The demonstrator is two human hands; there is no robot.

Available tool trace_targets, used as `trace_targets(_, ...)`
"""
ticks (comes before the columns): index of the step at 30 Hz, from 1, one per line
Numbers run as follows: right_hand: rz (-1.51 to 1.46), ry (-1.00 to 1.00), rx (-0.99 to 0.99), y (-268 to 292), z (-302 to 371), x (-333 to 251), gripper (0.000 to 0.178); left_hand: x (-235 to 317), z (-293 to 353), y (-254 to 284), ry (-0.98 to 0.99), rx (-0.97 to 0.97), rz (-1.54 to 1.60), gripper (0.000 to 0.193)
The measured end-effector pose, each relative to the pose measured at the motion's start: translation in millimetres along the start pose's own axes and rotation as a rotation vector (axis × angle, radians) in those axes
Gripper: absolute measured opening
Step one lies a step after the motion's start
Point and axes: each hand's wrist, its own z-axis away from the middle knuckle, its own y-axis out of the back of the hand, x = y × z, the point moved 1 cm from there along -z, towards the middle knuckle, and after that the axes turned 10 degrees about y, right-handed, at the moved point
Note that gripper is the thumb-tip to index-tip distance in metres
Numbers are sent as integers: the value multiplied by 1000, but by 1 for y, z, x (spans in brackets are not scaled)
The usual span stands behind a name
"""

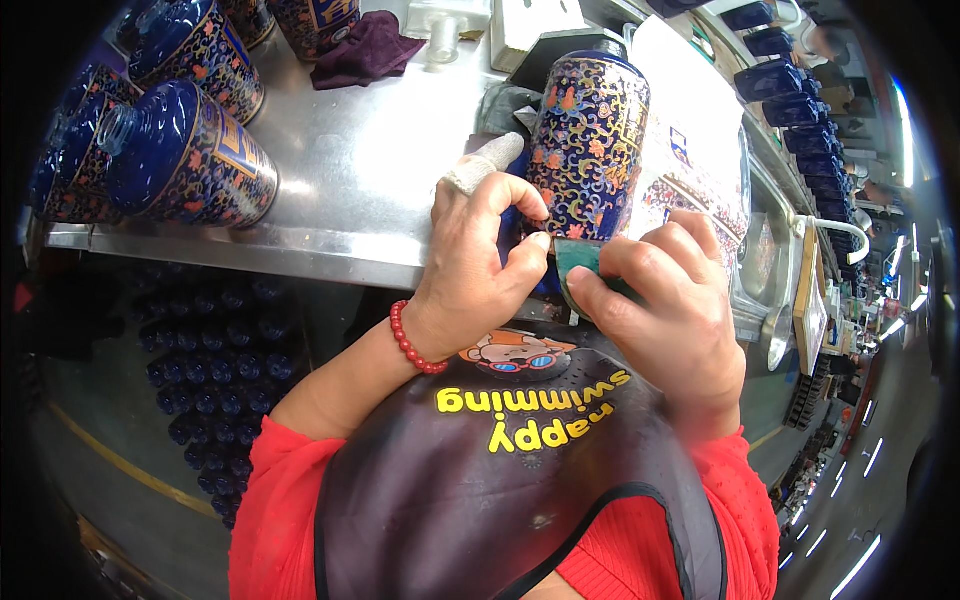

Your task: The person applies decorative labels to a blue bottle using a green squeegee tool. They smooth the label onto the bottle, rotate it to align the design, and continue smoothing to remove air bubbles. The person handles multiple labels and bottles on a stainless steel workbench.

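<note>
A dark blue bottle [590, 150], patterned with coloured flowers and scrolls, lies with its neck away from me and its base toward me. At its base end, my left hand [480, 240] has its thumb and forefinger brought together by the left edge; what is between them is too small to make out. A pale cover sits on one of its other fingers. My right hand [670, 290] pinches a thin green flat piece [577, 256] between thumb and fingers. That piece meets the base edge of the bottle, and the hand hides part of it.
Several similar bottles [190, 160] stand on the metal table [340, 215] at the left. A purple cloth [368, 48] and a clear glass bottle [445, 30] lie farther back. Printed sheets [690, 150] are right of the bottle. More blue bottles [225, 350] stand below the table.
</note>
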Motion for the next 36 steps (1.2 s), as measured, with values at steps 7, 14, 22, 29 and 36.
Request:
trace_targets(7, 0, 74, -10, 4, 0, 5, 24, 0, 1, 1, 62, -48, 66, 21)
trace_targets(14, 25, 48, 48, -1, 1, 8, 26, -2, 2, 1, 24, -33, 10, 20)
trace_targets(22, -401, -446, 120, 10, 15, 8, 30, -8, 2, 0, 36, -16, 74, 19)
trace_targets(29, -496, -587, 37, 6, 19, 1, 35, -10, 5, 1, 17, -15, 60, 19)
trace_targets(36, -479, -469, 121, -5, 17, -5, 37, -11, 7, 2, 21, -24, 67, 18)
